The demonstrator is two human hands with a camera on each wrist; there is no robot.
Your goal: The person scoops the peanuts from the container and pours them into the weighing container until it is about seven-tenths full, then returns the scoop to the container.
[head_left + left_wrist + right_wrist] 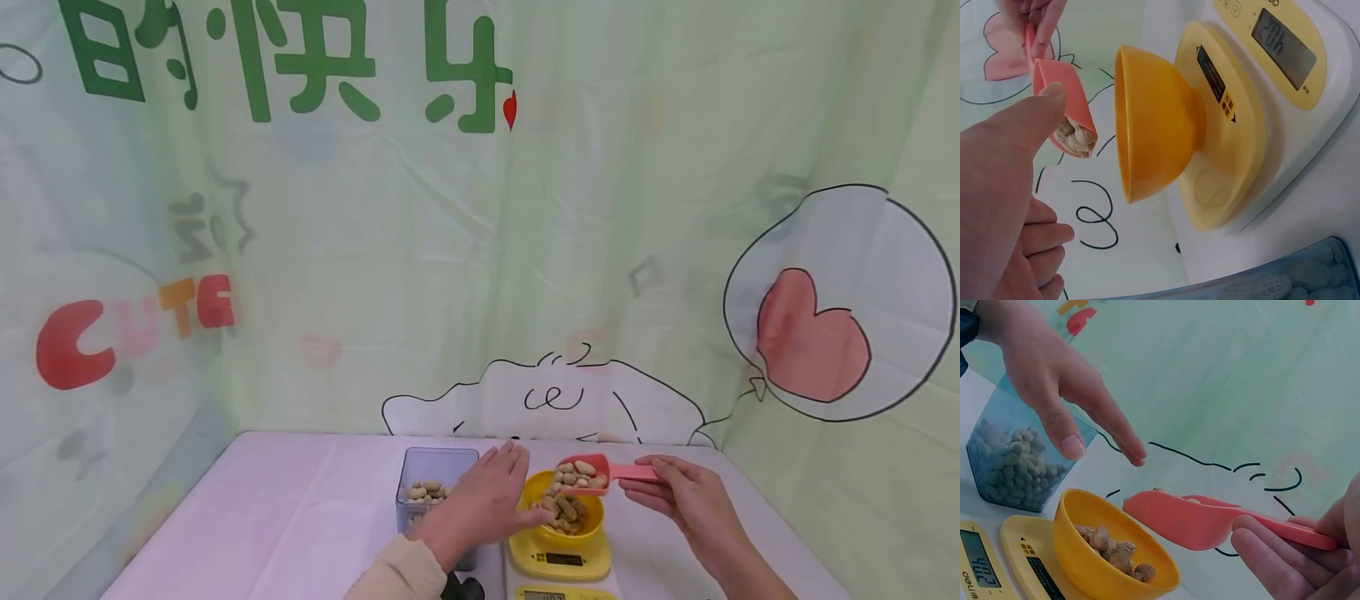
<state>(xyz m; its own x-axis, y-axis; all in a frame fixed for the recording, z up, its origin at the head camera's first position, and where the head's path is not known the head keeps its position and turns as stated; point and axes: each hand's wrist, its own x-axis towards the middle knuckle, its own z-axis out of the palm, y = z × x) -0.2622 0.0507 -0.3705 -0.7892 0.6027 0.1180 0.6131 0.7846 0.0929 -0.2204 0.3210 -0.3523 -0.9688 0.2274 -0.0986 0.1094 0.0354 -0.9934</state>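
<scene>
My right hand (701,504) grips the handle of a pink scoop (1179,522), tilted over the right rim of a yellow bowl (1160,125). Peanuts (579,475) lie in the scoop, some right at its lip. More peanuts (1113,550) fill the bottom of the bowl, which stands on the yellow platform of a kitchen scale (558,568). My left hand (487,502) hovers between a clear bluish container (441,458) and the bowl, fingers straight and holding nothing. Its thumb reaches across the bowl's left side in the head view; the right wrist view shows it apart from the scoop.
Peanuts (1016,478) also sit in the container, left of the scale. The scale's lit display (1284,47) faces the near side. A pale table (315,508) runs back to a printed cloth backdrop (600,208), with cloth on both sides too.
</scene>
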